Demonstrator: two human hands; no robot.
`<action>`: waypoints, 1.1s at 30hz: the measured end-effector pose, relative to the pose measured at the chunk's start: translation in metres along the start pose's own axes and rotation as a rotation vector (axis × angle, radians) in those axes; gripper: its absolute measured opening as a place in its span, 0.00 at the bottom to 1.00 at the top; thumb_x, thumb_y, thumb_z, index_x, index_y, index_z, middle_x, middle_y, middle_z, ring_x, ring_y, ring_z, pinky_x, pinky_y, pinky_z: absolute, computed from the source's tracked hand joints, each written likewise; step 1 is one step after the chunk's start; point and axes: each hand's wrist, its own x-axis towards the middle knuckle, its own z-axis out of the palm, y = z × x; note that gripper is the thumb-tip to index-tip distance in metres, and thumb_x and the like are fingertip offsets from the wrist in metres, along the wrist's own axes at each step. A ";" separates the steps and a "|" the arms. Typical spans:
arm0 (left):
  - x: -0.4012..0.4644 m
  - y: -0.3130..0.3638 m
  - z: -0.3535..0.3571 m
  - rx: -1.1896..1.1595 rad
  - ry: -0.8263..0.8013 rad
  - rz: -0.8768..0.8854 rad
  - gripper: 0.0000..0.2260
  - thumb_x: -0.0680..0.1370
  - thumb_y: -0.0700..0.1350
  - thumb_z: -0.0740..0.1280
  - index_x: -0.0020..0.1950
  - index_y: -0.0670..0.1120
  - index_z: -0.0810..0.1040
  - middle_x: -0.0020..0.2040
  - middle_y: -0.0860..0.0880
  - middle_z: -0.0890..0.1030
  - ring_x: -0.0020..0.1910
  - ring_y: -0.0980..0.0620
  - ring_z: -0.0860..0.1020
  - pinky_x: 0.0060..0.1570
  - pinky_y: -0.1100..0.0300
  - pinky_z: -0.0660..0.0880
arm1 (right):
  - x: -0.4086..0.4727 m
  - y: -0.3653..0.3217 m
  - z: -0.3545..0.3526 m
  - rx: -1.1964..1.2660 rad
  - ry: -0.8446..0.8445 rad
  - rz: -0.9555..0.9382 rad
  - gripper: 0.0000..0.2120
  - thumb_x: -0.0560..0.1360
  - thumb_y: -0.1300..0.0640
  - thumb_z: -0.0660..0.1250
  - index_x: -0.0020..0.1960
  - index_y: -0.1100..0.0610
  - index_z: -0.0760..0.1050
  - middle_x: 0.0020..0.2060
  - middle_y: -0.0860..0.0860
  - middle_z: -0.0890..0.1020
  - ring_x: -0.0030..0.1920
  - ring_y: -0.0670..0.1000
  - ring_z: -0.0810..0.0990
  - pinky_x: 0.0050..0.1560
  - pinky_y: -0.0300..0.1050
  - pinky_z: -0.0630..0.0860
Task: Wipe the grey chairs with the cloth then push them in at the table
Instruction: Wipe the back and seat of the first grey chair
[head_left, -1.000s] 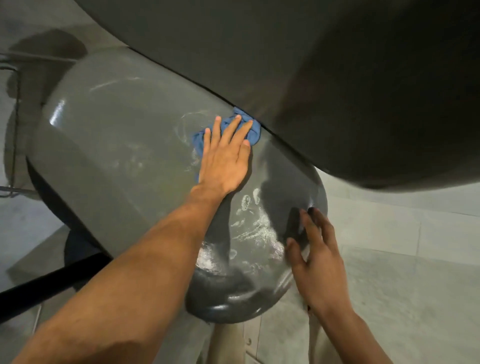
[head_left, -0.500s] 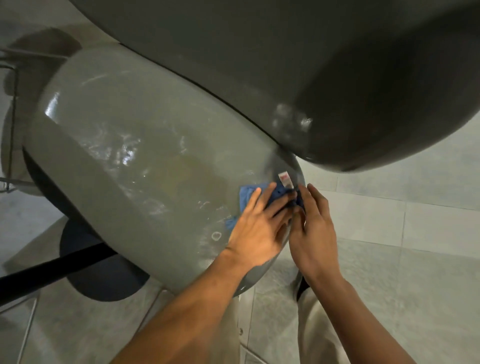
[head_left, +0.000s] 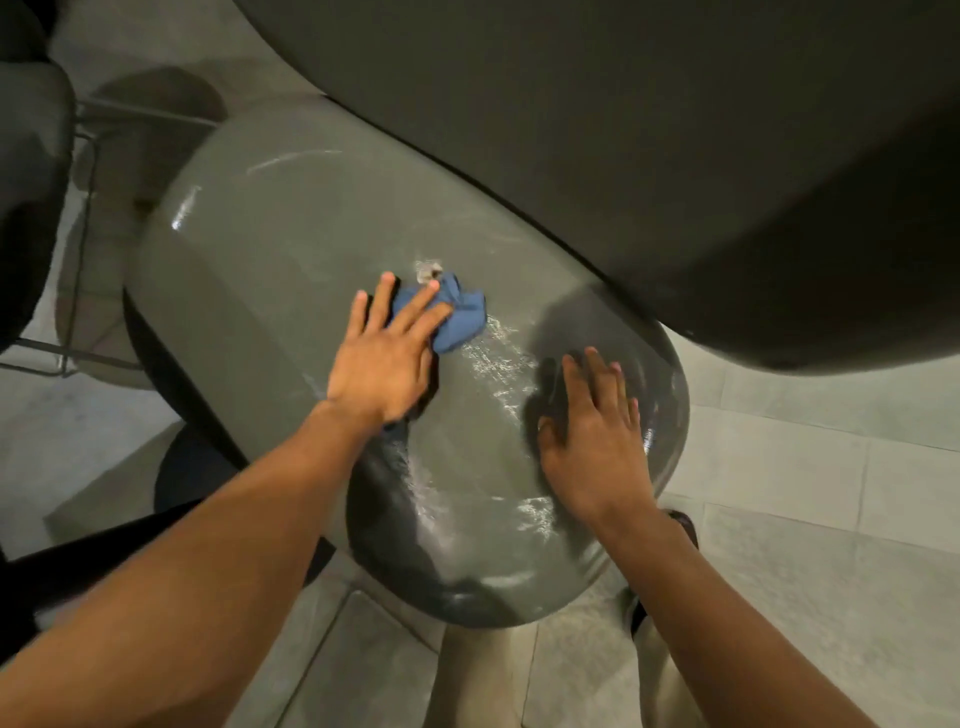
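Observation:
A glossy grey chair fills the middle of the view, its smooth shell streaked with wet wipe marks. My left hand presses a bunched blue cloth flat against the shell with straight fingers. My right hand rests flat on the chair's rounded right end, fingers straight, holding nothing. The dark round table overhangs the chair's far side.
Another dark chair with a thin metal frame stands at the left edge. A black bar crosses low on the left. Pale floor tiles spread to the right. My trouser legs are below the chair.
My left hand slid the cloth up and left from the chair's right end toward its middle. My right hand left the cloth and now lies flat on the chair's end.

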 end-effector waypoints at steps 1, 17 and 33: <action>0.010 -0.015 -0.006 0.003 0.012 -0.035 0.29 0.79 0.54 0.50 0.80 0.52 0.66 0.83 0.53 0.60 0.82 0.34 0.53 0.79 0.36 0.50 | 0.004 -0.006 0.004 -0.024 -0.038 0.001 0.35 0.83 0.51 0.61 0.83 0.52 0.45 0.82 0.48 0.41 0.81 0.54 0.37 0.80 0.55 0.39; 0.086 -0.114 -0.046 -0.247 0.323 -0.543 0.26 0.84 0.45 0.56 0.82 0.48 0.59 0.85 0.46 0.51 0.82 0.34 0.45 0.80 0.38 0.42 | 0.021 -0.024 0.039 -0.367 -0.226 0.086 0.49 0.81 0.43 0.63 0.79 0.55 0.26 0.76 0.55 0.24 0.77 0.61 0.26 0.79 0.62 0.36; 0.116 -0.078 -0.035 -0.038 0.218 -0.054 0.26 0.79 0.47 0.55 0.77 0.49 0.72 0.81 0.49 0.65 0.80 0.31 0.56 0.78 0.34 0.51 | 0.024 -0.025 0.049 -0.420 -0.195 0.122 0.51 0.80 0.42 0.63 0.75 0.54 0.22 0.77 0.54 0.25 0.78 0.60 0.28 0.79 0.62 0.39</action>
